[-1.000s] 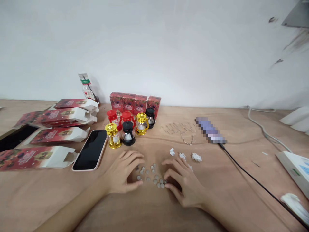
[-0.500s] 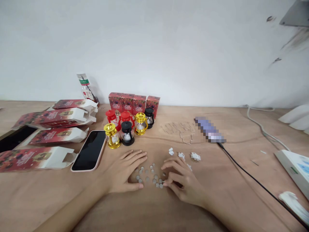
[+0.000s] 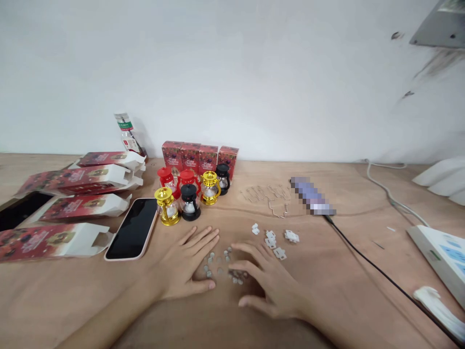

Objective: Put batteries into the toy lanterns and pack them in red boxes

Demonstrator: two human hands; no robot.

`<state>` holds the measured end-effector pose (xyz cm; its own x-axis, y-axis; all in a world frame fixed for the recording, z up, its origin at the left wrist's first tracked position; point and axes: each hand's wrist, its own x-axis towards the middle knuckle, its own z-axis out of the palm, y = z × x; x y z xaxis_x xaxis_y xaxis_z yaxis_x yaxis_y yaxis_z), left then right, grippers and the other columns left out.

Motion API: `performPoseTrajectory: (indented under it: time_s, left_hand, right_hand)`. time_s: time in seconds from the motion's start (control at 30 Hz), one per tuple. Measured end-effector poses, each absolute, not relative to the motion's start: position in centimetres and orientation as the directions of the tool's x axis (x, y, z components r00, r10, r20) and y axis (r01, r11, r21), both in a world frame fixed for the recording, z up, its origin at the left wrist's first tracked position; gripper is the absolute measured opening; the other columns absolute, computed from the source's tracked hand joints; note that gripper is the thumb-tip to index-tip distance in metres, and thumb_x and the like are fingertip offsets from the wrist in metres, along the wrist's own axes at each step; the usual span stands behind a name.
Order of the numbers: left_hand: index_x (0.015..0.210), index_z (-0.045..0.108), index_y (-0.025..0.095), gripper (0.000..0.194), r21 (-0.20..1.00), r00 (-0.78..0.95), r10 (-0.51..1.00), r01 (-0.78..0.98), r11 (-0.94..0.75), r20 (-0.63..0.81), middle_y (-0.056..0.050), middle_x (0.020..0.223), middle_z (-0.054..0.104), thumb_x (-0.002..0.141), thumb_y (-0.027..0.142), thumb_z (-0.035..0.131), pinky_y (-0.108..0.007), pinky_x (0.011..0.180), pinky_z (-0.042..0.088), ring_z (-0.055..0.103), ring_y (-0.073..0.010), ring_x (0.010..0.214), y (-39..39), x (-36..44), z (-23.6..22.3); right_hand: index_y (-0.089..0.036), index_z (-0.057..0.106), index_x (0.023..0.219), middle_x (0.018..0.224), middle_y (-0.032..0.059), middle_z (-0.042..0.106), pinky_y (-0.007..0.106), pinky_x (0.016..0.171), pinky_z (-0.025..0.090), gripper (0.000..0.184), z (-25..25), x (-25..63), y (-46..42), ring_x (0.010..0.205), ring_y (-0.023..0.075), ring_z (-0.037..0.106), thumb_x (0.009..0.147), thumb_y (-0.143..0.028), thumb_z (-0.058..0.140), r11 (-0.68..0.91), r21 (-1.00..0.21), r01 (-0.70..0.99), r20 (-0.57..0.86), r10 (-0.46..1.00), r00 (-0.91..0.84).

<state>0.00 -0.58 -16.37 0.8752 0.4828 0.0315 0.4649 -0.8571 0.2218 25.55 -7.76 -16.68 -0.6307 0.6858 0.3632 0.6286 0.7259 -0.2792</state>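
Observation:
Several small round silvery discs, like button cells, lie scattered on the wooden table between my hands. My left hand rests flat beside them on the left, fingers spread. My right hand is over the discs on the right side, its fingers apart and curved, covering part of that group. I see nothing held in it. Small white plastic pieces lie just beyond the right hand. Further back stand several miniature lanterns in red, gold and black.
Red printed boxes stand against the wall; flattened ones lie at left. A phone lies near my left hand. Bent wires, another phone with a black cable, and a white box are on the right.
My right hand's thumb and fingers have spread from a pinch near the discs, and the hand has shifted slightly left. The view has moved a little; my left hand stays flat.

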Motion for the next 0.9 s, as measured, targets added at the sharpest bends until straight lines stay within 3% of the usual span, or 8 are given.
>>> performPoseTrajectory:
  time_s: [0.1, 0.2, 0.37, 0.53, 0.73, 0.9]
  left_hand:
    - [0.149, -0.002, 0.018, 0.093, 0.203, 0.861, 0.508, 0.491, -0.847, 0.034, -0.014, 0.154, 0.013, 0.084, 0.060, 0.050, -0.057, 0.113, 0.014, 0.013, -0.0323, 0.142, -1.0, 0.4, -16.8]
    - [0.148, -0.005, 0.016, 0.096, 0.202, 0.843, 0.537, 0.526, -0.826, 0.003, -0.016, 0.154, 0.012, 0.084, 0.062, 0.049, -0.056, 0.114, 0.012, 0.012, -0.0315, 0.142, -1.4, 0.8, -16.7]
    - [0.148, 0.008, 0.013, 0.085, 0.183, 0.811, 0.584, 0.575, -0.797, -0.006, -0.018, 0.153, 0.013, 0.088, 0.060, 0.045, -0.057, 0.113, 0.013, 0.013, -0.0312, 0.142, -2.1, 1.9, -16.4]
    - [0.148, 0.005, 0.012, 0.078, 0.148, 0.794, 0.604, 0.591, -0.793, 0.064, -0.019, 0.151, 0.016, 0.092, 0.051, 0.043, -0.062, 0.111, 0.013, 0.014, -0.0322, 0.142, -2.6, 2.8, -16.7]
    - [0.147, 0.015, 0.011, 0.075, 0.192, 0.774, 0.624, 0.600, -0.777, 0.109, -0.018, 0.150, 0.024, 0.090, 0.048, 0.048, -0.062, 0.111, 0.015, 0.021, -0.0305, 0.140, -2.4, 2.7, -17.0]
    - [0.142, 0.028, 0.010, 0.067, 0.188, 0.781, 0.618, 0.596, -0.781, 0.091, -0.019, 0.150, 0.026, 0.089, 0.044, 0.052, -0.061, 0.110, 0.021, 0.023, -0.0313, 0.140, -2.4, 2.6, -16.8]
  right_hand:
    - [-0.016, 0.031, 0.142, 0.147, 0.0213, 0.031, 0.050, 0.101, 0.041, 0.080, -17.4, 24.8, -7.8, 0.135, 0.0324, 0.033, 0.080, -0.060, 0.056, 0.659, -0.253, 0.708, 0.264, 0.751, -0.605]
    - [-0.012, 0.019, 0.147, 0.152, 0.0233, 0.021, 0.051, 0.104, 0.039, 0.093, -17.9, 23.9, -7.8, 0.141, 0.0335, 0.021, 0.078, -0.063, 0.057, 0.601, -0.260, 0.756, 0.219, 0.799, -0.560]
    - [-0.009, 0.022, 0.147, 0.153, 0.0223, 0.021, 0.055, 0.111, 0.029, 0.086, -17.8, 21.5, -7.0, 0.143, 0.0335, 0.009, 0.083, -0.057, 0.054, 0.643, -0.254, 0.722, 0.182, 0.765, -0.618]
    - [-0.008, 0.026, 0.145, 0.153, 0.0233, 0.016, 0.054, 0.113, 0.024, 0.086, -17.4, 20.1, -5.6, 0.143, 0.0344, 0.006, 0.082, -0.059, 0.054, 0.682, -0.258, 0.685, 0.176, 0.730, -0.660]
    - [-0.008, 0.029, 0.143, 0.152, 0.0229, 0.023, 0.053, 0.112, 0.029, 0.090, -17.6, 20.5, -5.0, 0.143, 0.0324, 0.015, 0.077, -0.060, 0.060, 0.665, -0.307, 0.681, 0.206, 0.745, -0.635]
    - [-0.011, 0.033, 0.140, 0.144, 0.0213, 0.040, 0.050, 0.106, 0.040, 0.076, -18.0, 21.4, -5.8, 0.136, 0.0305, 0.035, 0.081, -0.049, 0.062, 0.632, -0.348, 0.692, 0.268, 0.775, -0.573]
